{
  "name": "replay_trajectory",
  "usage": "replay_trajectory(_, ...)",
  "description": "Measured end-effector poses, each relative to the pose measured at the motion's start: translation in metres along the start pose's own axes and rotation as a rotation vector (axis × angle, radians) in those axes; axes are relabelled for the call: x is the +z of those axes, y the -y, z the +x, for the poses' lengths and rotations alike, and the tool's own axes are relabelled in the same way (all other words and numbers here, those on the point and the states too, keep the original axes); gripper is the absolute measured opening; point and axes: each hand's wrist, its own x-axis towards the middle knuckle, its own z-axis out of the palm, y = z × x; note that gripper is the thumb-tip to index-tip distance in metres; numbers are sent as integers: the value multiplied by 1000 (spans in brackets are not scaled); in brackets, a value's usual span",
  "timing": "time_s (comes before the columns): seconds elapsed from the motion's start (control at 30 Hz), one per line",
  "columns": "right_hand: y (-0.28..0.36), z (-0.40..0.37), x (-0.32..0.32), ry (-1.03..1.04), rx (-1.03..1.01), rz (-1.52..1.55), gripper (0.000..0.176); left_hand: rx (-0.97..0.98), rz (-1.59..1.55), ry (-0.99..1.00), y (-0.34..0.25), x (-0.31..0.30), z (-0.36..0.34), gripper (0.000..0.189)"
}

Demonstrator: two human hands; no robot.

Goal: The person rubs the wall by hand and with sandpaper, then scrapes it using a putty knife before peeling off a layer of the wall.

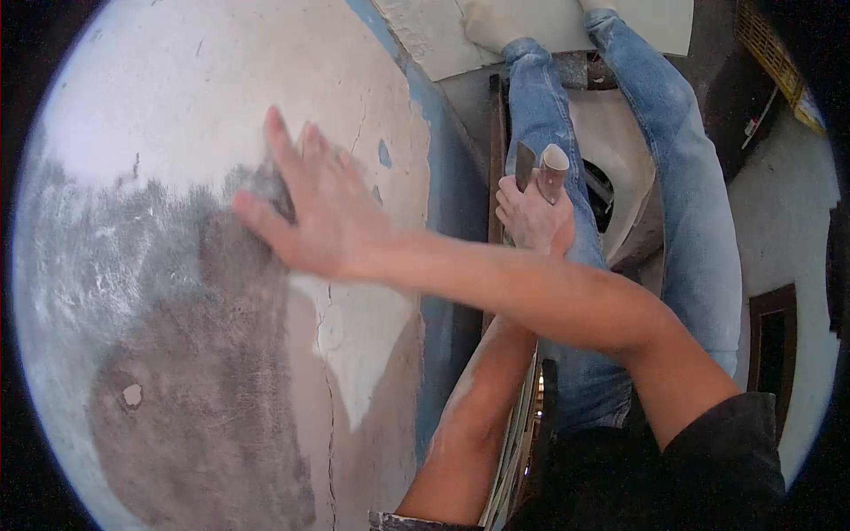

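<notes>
My right hand [314, 208] reaches across over my left forearm and lies against the wall [372, 221], fingers spread and slightly blurred. A dark patch shows between its thumb and forefinger. Under and around it, whitish plaster meets a rough grey area [204, 372]. My left hand [536, 217], over my thigh, is closed around a scraper with a dark flat blade [524, 166]. Beside the blade, a pale-ended, tube-like piece [553, 168] sticks up from the same fist. Fine white dust covers the left hand.
A long crack [329, 398] runs down the wall beside a pale plaster patch [354, 345]. Blue paint [436, 354] borders the wall's edge. My jeans-clad legs [682, 159] straddle a dusty whitish object [611, 133]. A yellow crate [779, 53] stands at the upper right.
</notes>
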Motion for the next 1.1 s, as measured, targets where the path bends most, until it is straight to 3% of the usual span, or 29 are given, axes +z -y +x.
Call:
replay_trajectory(0.1, 16, -6, -4, 73, 134, 47, 99, 14, 30, 2, 1, 1, 1, 36)
replay_trajectory(0.2, 27, -49, -10, 238, -12, -34, 98, 24, 2, 44, -2, -2, 5, 36)
replay_trajectory(0.3, 0, -26, -3, 120, -49, 23, 92, 17, 24, 31, 0, -2, 3, 37)
replay_trajectory(0.4, -22, 10, -2, -18, 46, 54, 92, 7, 65, 51, -3, -5, 4, 38)
replay_trajectory(0.5, 11, -28, -11, 146, -22, 58, 92, 32, 73, 49, -5, -9, 7, 37)
replay_trajectory(0.6, 8, -47, -5, 138, -38, 72, 92, 26, 34, 61, -5, -6, 4, 37)
replay_trajectory(0.7, -2, -14, -4, -7, 34, 62, 94, 27, 28, 45, -2, -7, 3, 36)
replay_trajectory(0.9, 24, -55, -14, 231, -31, 40, 95, 33, 30, 25, -3, -4, 8, 38)
replay_trajectory(1.1, 3, -4, -14, 51, 46, 42, 96, 26, 15, 52, -2, -11, 5, 37)
